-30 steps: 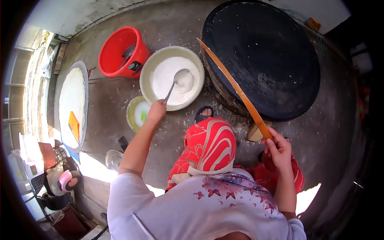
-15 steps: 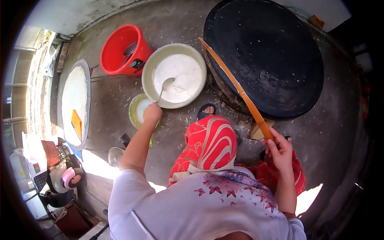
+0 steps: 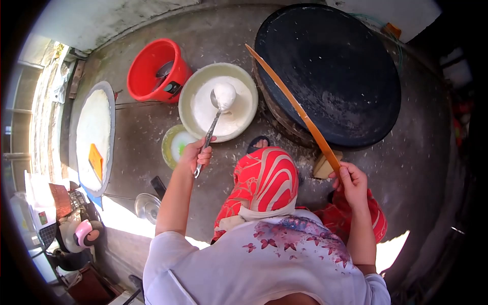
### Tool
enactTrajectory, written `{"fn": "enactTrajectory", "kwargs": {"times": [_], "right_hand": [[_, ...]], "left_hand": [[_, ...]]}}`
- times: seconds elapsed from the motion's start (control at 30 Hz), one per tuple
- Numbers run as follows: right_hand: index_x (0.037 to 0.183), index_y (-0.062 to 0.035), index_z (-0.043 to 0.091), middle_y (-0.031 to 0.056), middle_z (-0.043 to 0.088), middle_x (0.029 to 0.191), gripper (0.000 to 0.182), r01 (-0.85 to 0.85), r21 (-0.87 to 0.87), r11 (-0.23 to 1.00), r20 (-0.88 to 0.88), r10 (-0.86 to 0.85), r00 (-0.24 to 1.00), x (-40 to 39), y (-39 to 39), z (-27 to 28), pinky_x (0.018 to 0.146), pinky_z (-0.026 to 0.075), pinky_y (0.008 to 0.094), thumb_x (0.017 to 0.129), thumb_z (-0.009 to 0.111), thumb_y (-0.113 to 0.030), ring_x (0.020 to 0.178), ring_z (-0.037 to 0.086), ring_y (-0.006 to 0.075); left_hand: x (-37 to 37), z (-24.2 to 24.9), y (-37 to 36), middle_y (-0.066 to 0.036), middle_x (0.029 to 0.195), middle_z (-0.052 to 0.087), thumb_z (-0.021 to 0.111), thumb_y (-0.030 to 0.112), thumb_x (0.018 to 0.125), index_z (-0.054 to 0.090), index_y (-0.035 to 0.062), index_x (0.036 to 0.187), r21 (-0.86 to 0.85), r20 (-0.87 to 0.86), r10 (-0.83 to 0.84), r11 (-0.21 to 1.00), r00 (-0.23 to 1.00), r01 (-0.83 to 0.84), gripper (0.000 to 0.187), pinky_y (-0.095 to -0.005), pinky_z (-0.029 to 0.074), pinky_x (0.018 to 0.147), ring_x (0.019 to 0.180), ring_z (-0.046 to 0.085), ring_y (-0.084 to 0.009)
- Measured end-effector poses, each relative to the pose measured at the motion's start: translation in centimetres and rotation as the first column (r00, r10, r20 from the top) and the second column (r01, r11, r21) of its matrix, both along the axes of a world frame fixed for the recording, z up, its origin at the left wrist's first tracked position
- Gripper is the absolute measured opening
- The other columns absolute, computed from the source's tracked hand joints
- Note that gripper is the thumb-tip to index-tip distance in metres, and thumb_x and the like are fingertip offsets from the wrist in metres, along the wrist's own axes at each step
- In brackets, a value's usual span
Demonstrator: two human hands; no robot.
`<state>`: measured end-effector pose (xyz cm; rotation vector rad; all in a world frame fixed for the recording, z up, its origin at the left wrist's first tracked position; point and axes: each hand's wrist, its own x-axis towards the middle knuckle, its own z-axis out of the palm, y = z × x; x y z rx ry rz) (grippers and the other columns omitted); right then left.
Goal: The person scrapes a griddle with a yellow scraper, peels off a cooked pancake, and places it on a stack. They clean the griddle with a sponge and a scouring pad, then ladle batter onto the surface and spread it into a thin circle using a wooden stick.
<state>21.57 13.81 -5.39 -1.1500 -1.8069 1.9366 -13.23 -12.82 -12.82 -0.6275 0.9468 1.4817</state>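
My left hand (image 3: 197,155) is closed round the handle of a metal ladle (image 3: 214,127). Thick white batter (image 3: 224,94) heaps up in its bowl, above the pale green basin (image 3: 249,123) that holds more batter. My right hand (image 3: 352,182) grips the near end of a long, curved wooden spreader (image 3: 300,108). Its blade slants across the left edge of a large round black griddle (image 3: 335,66), whose bare surface carries a few white flecks. Beside my left wrist sits a smaller green bowl (image 3: 166,147) with whitish liquid and something bright green in it.
A red bucket (image 3: 141,66) with a dark utensil inside stands behind the basin. At the left, a round board (image 3: 111,109) carries a white sheet with an orange scraper (image 3: 95,161) on it. A metal lid (image 3: 147,207) and pink-handled items (image 3: 84,234) lie nearer.
The ladle has come up out of the basin, its bowl now heaped with batter. My left hand has shifted slightly right and down; the spreader stays in nearly the same place.
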Motion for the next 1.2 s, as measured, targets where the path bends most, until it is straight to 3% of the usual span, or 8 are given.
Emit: {"fn": "enactTrajectory", "kwargs": {"times": [0.2, 0.37, 0.43, 0.53, 0.7, 0.8, 1.03, 1.2], "right_hand": [[0.108, -0.0002, 0.055, 0.0011, 0.060, 0.081, 0.025, 0.075, -0.087, 0.993, -0.033, -0.078, 0.996, 0.8, 0.0, -0.1, 0.055, 0.038, 0.0146, 0.084, 0.056, -0.006, 0.066, 0.051, 0.0027], [0.105, 0.0017, 0.052, 0.0014, 0.059, 0.081, 0.028, 0.095, -0.145, 0.985, 0.025, -0.092, 0.995, 2.1, 0.5, -0.5, 0.054, 0.038, 0.0148, 0.079, 0.060, 0.000, 0.065, 0.051, 0.0032], [0.104, 0.0008, 0.050, 0.0015, 0.059, 0.079, 0.027, 0.066, -0.224, 0.972, -0.071, -0.083, 0.994, 2.5, 0.2, -0.9, 0.053, 0.039, 0.0156, 0.079, 0.060, 0.000, 0.062, 0.051, 0.0044], [0.100, 0.0000, 0.050, 0.0017, 0.058, 0.076, 0.022, 0.083, -0.200, 0.976, -0.026, -0.090, 0.996, 2.2, -0.6, 0.3, 0.052, 0.039, 0.0161, 0.080, 0.059, -0.001, 0.060, 0.051, 0.0052], [0.094, -0.0021, 0.049, 0.0012, 0.056, 0.071, 0.013, 0.091, -0.186, 0.978, 0.041, -0.085, 0.996, 2.3, -1.5, 0.2, 0.053, 0.039, 0.0167, 0.083, 0.056, -0.005, 0.059, 0.050, 0.0053], [0.093, -0.0018, 0.049, 0.0009, 0.056, 0.071, 0.012, 0.079, -0.173, 0.982, 0.047, -0.072, 0.996, 2.5, -2.1, -0.1, 0.054, 0.038, 0.0167, 0.084, 0.055, -0.005, 0.060, 0.049, 0.0047], [0.104, 0.0004, 0.050, 0.0000, 0.057, 0.076, 0.022, 0.064, -0.169, 0.983, 0.032, -0.059, 0.998, 1.8, -2.2, -1.7, 0.057, 0.039, 0.0170, 0.084, 0.055, -0.005, 0.063, 0.051, 0.0051], [0.112, 0.0021, 0.048, 0.0009, 0.058, 0.078, 0.030, 0.030, -0.160, 0.987, 0.009, -0.029, 1.000, 0.5, -1.4, -3.4, 0.060, 0.041, 0.0175, 0.084, 0.055, -0.005, 0.066, 0.052, 0.0054]], "left_hand": [[1.5, 8.3, -1.6, -0.004, 0.057, 0.048, 0.044, 0.022, 0.087, 0.047, 0.0025, 0.113, -0.108, -0.464, -0.074, 0.994, 0.883, 0.026, 0.032, -0.0186, 0.021, 0.031, 0.038, 0.031, -0.0063], [2.1, 10.9, -1.6, -0.004, 0.056, 0.047, 0.045, 0.023, 0.087, 0.048, 0.0021, 0.114, -0.045, -0.572, -0.004, 0.999, 0.820, -0.027, 0.034, -0.0185, 0.022, 0.031, 0.037, 0.031, -0.0060], [1.8, 10.2, -1.5, -0.004, 0.057, 0.046, 0.046, 0.020, 0.087, 0.045, 0.0026, 0.115, 0.098, -0.514, 0.071, 0.995, 0.855, -0.024, 0.033, -0.0186, 0.025, 0.032, 0.039, 0.034, -0.0066], [1.3, 5.5, 0.0, -0.005, 0.058, 0.045, 0.044, 0.022, 0.089, 0.043, 0.0057, 0.118, 0.196, -0.373, 0.122, 0.979, 0.920, -0.051, 0.034, -0.0190, 0.025, 0.033, 0.040, 0.034, -0.0076], [0.5, -6.7, 2.8, -0.005, 0.061, 0.044, 0.038, 0.023, 0.091, 0.046, 0.0082, 0.102, -0.091, -0.116, 0.120, 0.987, 0.986, -0.131, 0.020, -0.0199, 0.024, 0.034, 0.041, 0.032, -0.0088], [1.0, -9.4, 1.3, -0.005, 0.061, 0.044, 0.037, 0.022, 0.091, 0.045, 0.0084, 0.100, -0.217, 0.005, 0.166, 0.963, 0.986, -0.161, 0.018, -0.0199, 0.024, 0.034, 0.041, 0.032, -0.0085], [3.2, 0.2, -2.9, -0.005, 0.061, 0.044, 0.037, 0.023, 0.091, 0.046, 0.0091, 0.105, -0.085, -0.164, 0.132, 0.986, 0.978, -0.147, 0.021, -0.0195, 0.025, 0.034, 0.041, 0.031, -0.0077], [3.9, 8.4, -1.3, -0.005, 0.059, 0.046, 0.041, 0.025, 0.090, 0.046, 0.0088, 0.112, -0.027, -0.442, 0.078, 0.995, 0.894, -0.100, 0.028, -0.0199, 0.025, 0.034, 0.039, 0.032, -0.0077]]}}
